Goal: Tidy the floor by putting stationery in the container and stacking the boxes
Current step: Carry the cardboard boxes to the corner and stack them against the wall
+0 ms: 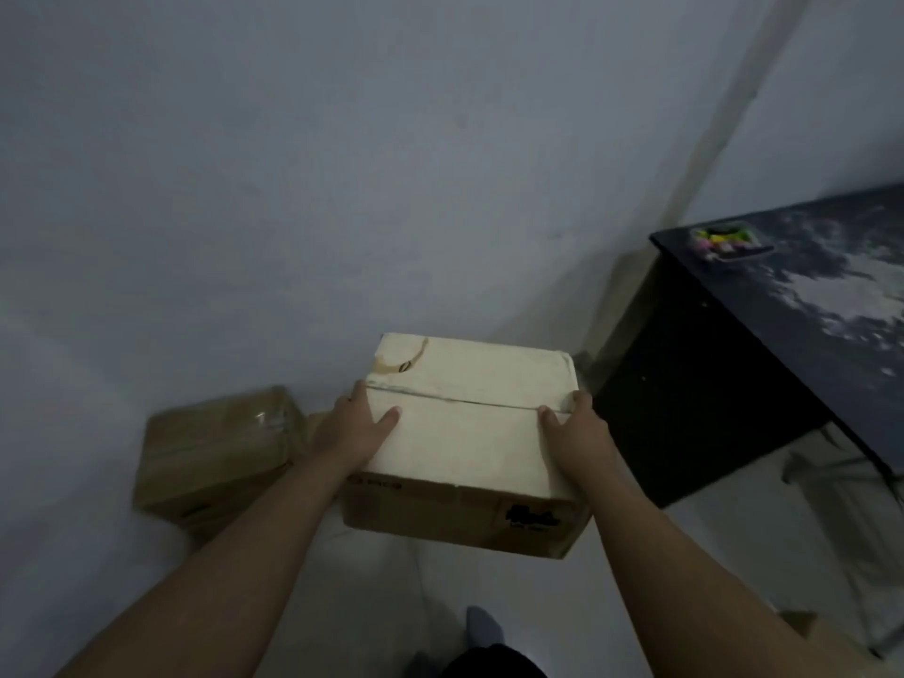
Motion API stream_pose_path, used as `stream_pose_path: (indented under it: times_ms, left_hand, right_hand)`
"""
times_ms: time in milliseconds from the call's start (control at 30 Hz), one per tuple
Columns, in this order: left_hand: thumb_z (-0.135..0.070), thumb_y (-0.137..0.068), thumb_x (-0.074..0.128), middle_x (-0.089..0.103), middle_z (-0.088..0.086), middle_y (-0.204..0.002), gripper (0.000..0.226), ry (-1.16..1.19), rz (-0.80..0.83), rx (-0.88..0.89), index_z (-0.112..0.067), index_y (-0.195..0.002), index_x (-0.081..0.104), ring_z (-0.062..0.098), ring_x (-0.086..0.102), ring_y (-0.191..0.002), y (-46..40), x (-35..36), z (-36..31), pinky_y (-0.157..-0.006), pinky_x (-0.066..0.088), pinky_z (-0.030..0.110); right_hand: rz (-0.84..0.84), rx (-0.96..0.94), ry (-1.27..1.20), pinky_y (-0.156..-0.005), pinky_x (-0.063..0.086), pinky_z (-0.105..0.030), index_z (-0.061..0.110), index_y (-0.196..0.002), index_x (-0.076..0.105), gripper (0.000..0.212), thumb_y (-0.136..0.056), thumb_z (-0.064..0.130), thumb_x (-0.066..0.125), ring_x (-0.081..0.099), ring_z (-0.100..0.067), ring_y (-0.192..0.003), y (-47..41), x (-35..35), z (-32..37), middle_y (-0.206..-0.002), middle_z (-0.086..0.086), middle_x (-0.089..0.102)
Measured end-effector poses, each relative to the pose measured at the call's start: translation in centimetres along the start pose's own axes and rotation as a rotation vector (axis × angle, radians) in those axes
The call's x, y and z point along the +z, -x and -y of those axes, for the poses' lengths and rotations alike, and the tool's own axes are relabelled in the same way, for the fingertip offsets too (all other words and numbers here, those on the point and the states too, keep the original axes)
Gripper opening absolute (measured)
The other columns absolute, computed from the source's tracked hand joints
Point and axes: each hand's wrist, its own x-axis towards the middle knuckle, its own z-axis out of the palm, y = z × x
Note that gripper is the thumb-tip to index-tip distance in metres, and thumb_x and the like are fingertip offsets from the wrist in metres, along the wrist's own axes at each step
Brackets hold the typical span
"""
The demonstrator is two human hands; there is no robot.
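Boxes sit low against a pale grey-blue wall (342, 163). Furthest left of the white-topped box (464, 433), a brown taped box (220, 452) lies on the pale floor (391, 604), touching the wall. The left hand (354, 428) grips the white-topped box's left edge, thumb laid on its top; the right hand (577, 433) grips its right edge the same way. Whether that box rests on the floor I cannot tell. Just right of it stands a dark table (709, 384), its mottled top bearing a clear container (731, 242) of bright stationery near the back corner.
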Motion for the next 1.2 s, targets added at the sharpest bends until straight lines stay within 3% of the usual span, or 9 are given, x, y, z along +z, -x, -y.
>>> stream_pose_path:
  times_ms: [100, 200, 400, 600, 767, 1033, 1200]
  left_hand:
    - [-0.047, -0.088, 0.053, 0.046, 0.017, -0.137, 0.070, 0.124, 0.006, -0.039, -0.014, -0.143, 0.025, 0.034, 0.048, -0.122, -0.3, -0.2, 1.9, -0.101, 0.043, 0.047]
    - [-0.047, -0.087, 0.053, 0.035, 0.012, -0.146, 0.071, 0.131, -0.036, -0.084, -0.016, -0.142, 0.021, 0.032, 0.042, -0.130, -0.6, -0.5, 4.0, -0.106, 0.038, 0.046]
    - [-0.046, -0.089, 0.053, 0.034, 0.011, -0.148, 0.071, 0.257, -0.047, -0.221, -0.021, -0.145, 0.016, 0.031, 0.040, -0.132, -2.4, 1.2, 6.4, -0.105, 0.038, 0.045]
    - [-0.046, -0.083, 0.061, 0.046, 0.010, -0.141, 0.073, 0.342, -0.062, -0.309, -0.020, -0.143, 0.028, 0.029, 0.047, -0.126, -3.0, 4.1, 9.3, -0.101, 0.043, 0.041]
    - [-0.052, -0.077, 0.067, 0.035, 0.009, -0.149, 0.094, 0.382, 0.033, -0.346, -0.019, -0.148, 0.016, 0.026, 0.041, -0.132, -4.3, 5.2, 12.6, -0.103, 0.039, 0.036]
    - [-0.048, -0.064, 0.080, 0.037, 0.010, -0.147, 0.113, 0.417, 0.141, -0.374, -0.021, -0.149, 0.011, 0.024, 0.042, -0.131, -9.7, 6.8, 18.8, -0.095, 0.035, 0.025]
    - [-0.047, -0.054, 0.086, 0.037, 0.013, -0.144, 0.129, 0.382, 0.200, -0.405, -0.020, -0.150, 0.004, 0.027, 0.041, -0.128, -13.1, 9.3, 23.1, -0.104, 0.040, 0.038]
  right_hand:
    - [0.036, -0.063, 0.041, -0.076, 0.038, -0.032, 0.016, -0.134, 0.035, 0.052, -0.092, 0.045, 0.049, 0.056, -0.032, -0.110, -1.2, 1.5, 1.4, -0.126, -0.015, 0.056]
    - [0.135, -0.100, 0.082, -0.080, 0.042, -0.034, 0.015, -0.137, 0.031, 0.055, -0.093, 0.045, 0.047, 0.057, -0.035, -0.109, -2.7, 3.2, 3.2, -0.125, -0.017, 0.056]
    - [0.247, -0.172, 0.135, -0.081, 0.044, -0.037, 0.016, -0.138, 0.029, 0.054, -0.094, 0.041, 0.047, 0.057, -0.038, -0.106, -5.8, 6.3, 5.3, -0.121, -0.020, 0.057]
    - [0.359, -0.182, 0.160, -0.084, 0.042, -0.036, 0.020, -0.140, 0.027, 0.056, -0.092, 0.036, 0.050, 0.055, -0.038, -0.110, -8.0, 10.0, 5.4, -0.124, -0.019, 0.055]
    - [0.434, -0.160, 0.165, -0.076, 0.037, -0.032, 0.021, -0.138, 0.027, 0.057, -0.089, 0.035, 0.054, 0.056, -0.038, -0.107, -9.3, 13.8, 6.3, -0.123, -0.017, 0.056]
    - [0.489, -0.029, 0.129, -0.078, 0.037, -0.032, 0.024, -0.141, 0.024, 0.064, -0.088, 0.028, 0.059, 0.055, -0.041, -0.110, -12.6, 21.5, 7.1, -0.127, -0.021, 0.054]
    - [0.557, 0.035, 0.115, -0.075, 0.039, -0.031, 0.025, -0.141, 0.022, 0.067, -0.087, 0.021, 0.061, 0.057, -0.040, -0.102, -14.6, 27.2, 5.8, -0.124, -0.022, 0.055]
